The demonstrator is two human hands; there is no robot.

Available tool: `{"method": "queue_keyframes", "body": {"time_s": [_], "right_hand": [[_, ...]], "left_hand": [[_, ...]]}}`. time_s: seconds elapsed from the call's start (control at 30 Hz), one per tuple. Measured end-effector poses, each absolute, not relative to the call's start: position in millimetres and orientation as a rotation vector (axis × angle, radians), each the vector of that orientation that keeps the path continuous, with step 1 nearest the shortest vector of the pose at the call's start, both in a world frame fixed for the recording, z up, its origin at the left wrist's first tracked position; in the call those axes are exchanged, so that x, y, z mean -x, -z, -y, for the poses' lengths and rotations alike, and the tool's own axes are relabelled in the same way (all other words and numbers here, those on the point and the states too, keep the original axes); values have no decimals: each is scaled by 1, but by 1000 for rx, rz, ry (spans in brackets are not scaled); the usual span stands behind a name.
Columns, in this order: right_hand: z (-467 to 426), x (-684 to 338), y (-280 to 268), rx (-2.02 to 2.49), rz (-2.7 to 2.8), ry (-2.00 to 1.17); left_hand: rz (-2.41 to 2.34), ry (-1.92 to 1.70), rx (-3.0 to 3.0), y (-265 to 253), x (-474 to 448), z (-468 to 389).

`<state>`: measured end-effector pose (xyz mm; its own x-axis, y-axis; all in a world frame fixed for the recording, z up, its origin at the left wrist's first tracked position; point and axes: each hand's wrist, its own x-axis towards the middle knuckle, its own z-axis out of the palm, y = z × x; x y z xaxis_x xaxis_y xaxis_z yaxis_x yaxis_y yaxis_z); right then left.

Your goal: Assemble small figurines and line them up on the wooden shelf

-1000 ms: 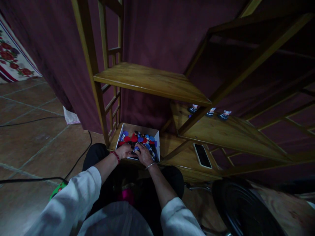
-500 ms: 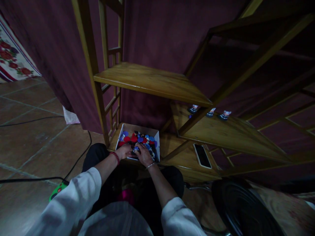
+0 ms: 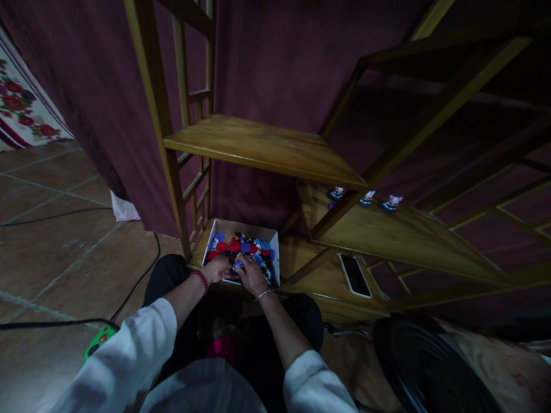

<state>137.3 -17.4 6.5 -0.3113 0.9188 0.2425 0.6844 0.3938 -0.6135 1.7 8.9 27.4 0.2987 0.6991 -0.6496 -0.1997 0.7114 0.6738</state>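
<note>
From the head view, I have a small blue toy (image 3: 238, 265) between both hands, above the box's (image 3: 276, 263) near side. My right hand (image 3: 253, 276) pinches it; my left hand (image 3: 216, 267) sits just beside it, fingertips too dark to tell their grip.

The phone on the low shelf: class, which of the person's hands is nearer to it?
Right. The right hand, at the box, is left of the phone; the left hand, also there, is farther left.

Maroon curtain (image 3: 267, 69) behind wooden shelving (image 3: 258, 146) — tiled floor (image 3: 55, 246), all dim
</note>
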Motion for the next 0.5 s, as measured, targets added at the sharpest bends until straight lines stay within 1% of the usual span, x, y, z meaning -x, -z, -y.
{"method": "queue_keyframes", "body": {"time_s": [0.27, 0.5], "right_hand": [[18, -139, -7, 1310, 2107, -620], [17, -140, -5, 1311, 2080, -648]], "left_hand": [[-1163, -535, -587, -24, 0, -13], [-1151, -548, -602, -21, 0, -14]]}}
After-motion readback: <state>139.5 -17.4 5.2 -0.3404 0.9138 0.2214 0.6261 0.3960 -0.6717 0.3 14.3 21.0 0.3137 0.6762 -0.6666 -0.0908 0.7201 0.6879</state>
